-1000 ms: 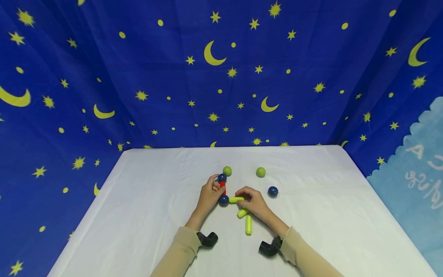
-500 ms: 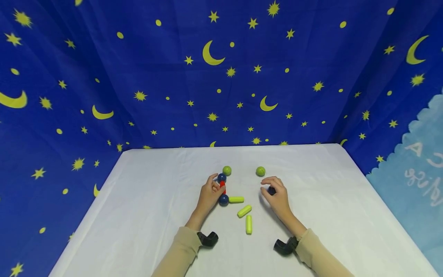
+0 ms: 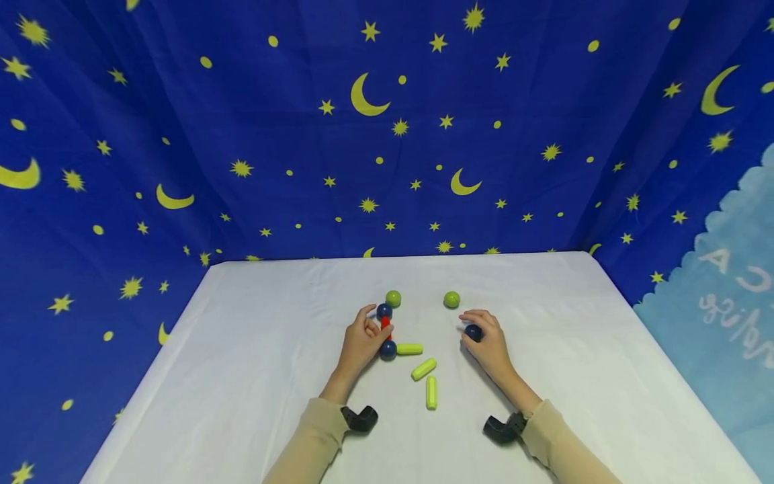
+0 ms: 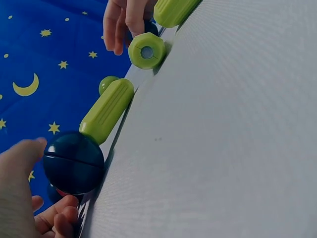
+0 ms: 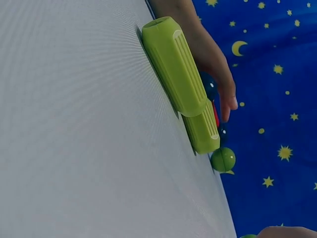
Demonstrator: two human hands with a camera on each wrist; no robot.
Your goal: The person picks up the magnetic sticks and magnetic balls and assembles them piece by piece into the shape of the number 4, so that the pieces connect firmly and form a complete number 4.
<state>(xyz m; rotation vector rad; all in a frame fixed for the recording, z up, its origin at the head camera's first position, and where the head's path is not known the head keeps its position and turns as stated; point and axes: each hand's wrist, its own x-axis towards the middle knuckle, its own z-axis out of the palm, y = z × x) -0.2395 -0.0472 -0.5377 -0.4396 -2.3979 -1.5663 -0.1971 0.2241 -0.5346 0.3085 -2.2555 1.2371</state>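
The left hand [image 3: 359,343] grips a red stick [image 3: 385,327] that joins two dark blue balls, the far one [image 3: 383,311] and the near one [image 3: 388,349]. A yellow-green stick [image 3: 410,349] extends rightward from the near ball; in the left wrist view this stick [image 4: 107,110] meets the ball [image 4: 74,162]. The right hand [image 3: 490,346] has its thumb and fingers curled round a separate dark blue ball [image 3: 474,332] on the table, at the right. Only a small part of the right hand [image 5: 287,232] shows in the right wrist view.
Two loose yellow-green sticks, one slanted [image 3: 424,369] and one pointing toward the person [image 3: 431,392], lie between the arms. Beyond the hands stand two green balls, left [image 3: 394,298] and right [image 3: 451,300]. A starry blue cloth [image 3: 302,134] rises behind the white table [image 3: 266,302].
The right hand has moved from the yellow-green sticks to the separate blue ball on the right and closed round it. The left hand keeps its grip on the red stick.
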